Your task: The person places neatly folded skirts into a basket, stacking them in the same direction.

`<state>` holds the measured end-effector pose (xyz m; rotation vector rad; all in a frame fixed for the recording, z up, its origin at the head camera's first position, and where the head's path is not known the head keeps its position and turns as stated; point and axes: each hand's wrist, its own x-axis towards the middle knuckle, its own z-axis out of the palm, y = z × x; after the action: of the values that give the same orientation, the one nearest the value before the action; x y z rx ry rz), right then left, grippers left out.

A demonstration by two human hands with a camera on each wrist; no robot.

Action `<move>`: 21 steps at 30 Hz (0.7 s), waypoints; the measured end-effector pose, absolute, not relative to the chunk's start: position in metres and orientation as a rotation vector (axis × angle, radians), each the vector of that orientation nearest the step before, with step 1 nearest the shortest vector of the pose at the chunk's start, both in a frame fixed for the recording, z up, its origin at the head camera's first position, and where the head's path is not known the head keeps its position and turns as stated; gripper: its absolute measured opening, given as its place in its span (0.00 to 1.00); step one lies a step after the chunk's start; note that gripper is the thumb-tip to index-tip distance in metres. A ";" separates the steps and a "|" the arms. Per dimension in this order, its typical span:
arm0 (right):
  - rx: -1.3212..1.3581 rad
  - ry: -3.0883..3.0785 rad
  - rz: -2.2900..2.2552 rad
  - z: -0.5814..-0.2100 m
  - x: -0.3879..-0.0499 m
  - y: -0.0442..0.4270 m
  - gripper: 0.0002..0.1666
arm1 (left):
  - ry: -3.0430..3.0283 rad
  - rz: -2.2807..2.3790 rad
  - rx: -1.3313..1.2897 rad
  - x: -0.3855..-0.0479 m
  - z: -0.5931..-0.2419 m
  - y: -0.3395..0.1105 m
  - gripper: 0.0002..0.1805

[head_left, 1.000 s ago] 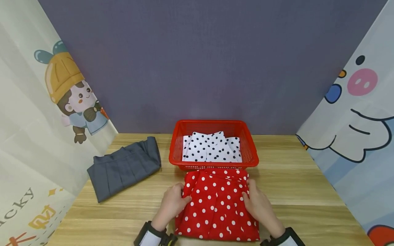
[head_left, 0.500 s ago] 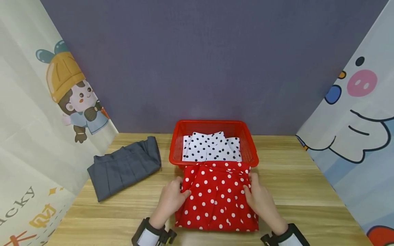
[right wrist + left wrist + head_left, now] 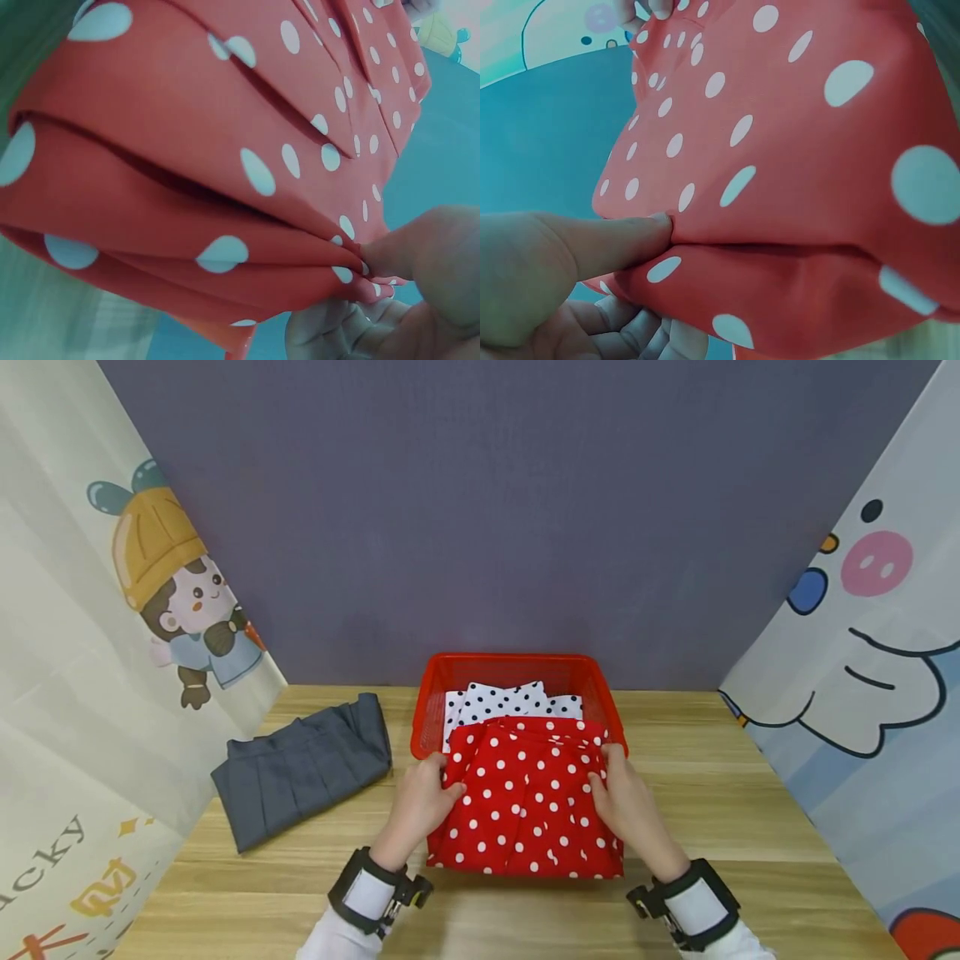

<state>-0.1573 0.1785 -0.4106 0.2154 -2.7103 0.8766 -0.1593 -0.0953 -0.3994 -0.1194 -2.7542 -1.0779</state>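
Observation:
A folded red cloth with white dots [image 3: 525, 802] is held between both hands, its far edge over the front part of a red basket [image 3: 617, 727]. The left hand [image 3: 420, 802] pinches its left side, thumb on top and fingers beneath; the left wrist view shows this hand [image 3: 577, 270] at the fold of the cloth [image 3: 780, 202]. On the right side the right hand [image 3: 633, 806] pinches likewise, and in the right wrist view the hand [image 3: 405, 277] grips the layered edge of the cloth [image 3: 187, 172]. White cloth with black dots [image 3: 502, 700] lies in the basket, partly covered from view.
A folded dark grey cloth [image 3: 303, 772] lies on the wooden table [image 3: 750, 827], left of the basket. A grey-blue panel [image 3: 502, 518] stands behind the basket, and printed curtains hang at the left [image 3: 67, 610] and right [image 3: 885, 668].
Both hands have moved away from the body with the red dotted cloth, from in front of the basket to over its front rim. The white dotted cloth is now partly hidden.

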 end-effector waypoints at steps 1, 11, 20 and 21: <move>0.216 -2.714 0.878 -0.409 -0.160 0.178 0.28 | -2.750 -1.072 -0.125 -0.162 -0.398 -0.095 0.20; 0.223 -2.728 0.826 -0.401 -0.188 0.177 0.28 | -2.750 -1.045 -0.101 -0.186 -0.389 -0.092 0.17; 0.256 -2.765 0.817 -0.389 -0.213 0.179 0.27 | -2.746 -1.013 -0.095 -0.208 -0.381 -0.090 0.16; 0.259 -2.769 0.811 -0.387 -0.216 0.179 0.26 | -2.745 -1.003 -0.096 -0.211 -0.379 -0.090 0.16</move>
<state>-0.2164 0.1791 -0.3870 0.2586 -2.7687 0.8113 -0.2108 -0.0902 -0.3791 -0.0962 -2.7446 -1.0034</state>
